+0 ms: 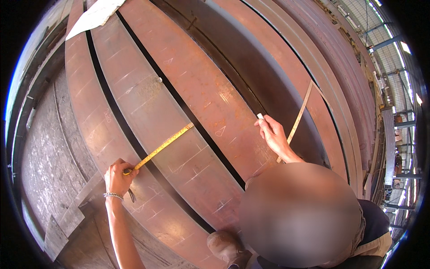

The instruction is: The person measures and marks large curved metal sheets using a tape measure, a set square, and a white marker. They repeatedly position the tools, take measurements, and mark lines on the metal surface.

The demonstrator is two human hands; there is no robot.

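Left hand (118, 175), bracelet at the wrist, fingers curled and pinching the near end of the yellow tape measure (163, 145) down onto a rusty curved steel plate (148, 103). Blade runs up and right across that plate; far tip sits at the dark gap (210, 143) before the next plate, unheld as far as I can tell. Own right hand not in view. Co-worker crouched lower right; their hand (273, 134) is closed round a white chalk stick (260, 116) on the neighbouring plate (210, 89), a second pale tape (299, 117) trailing beside it. Risks, as I judge them: the free tip could slip into the gap if the pinch loosens or the blade is tugged; blade lies slanted, so any reading may run long; plate edges look raw, bad for fingers; co-worker's boot (224, 244) is near the gap, a possible trip.
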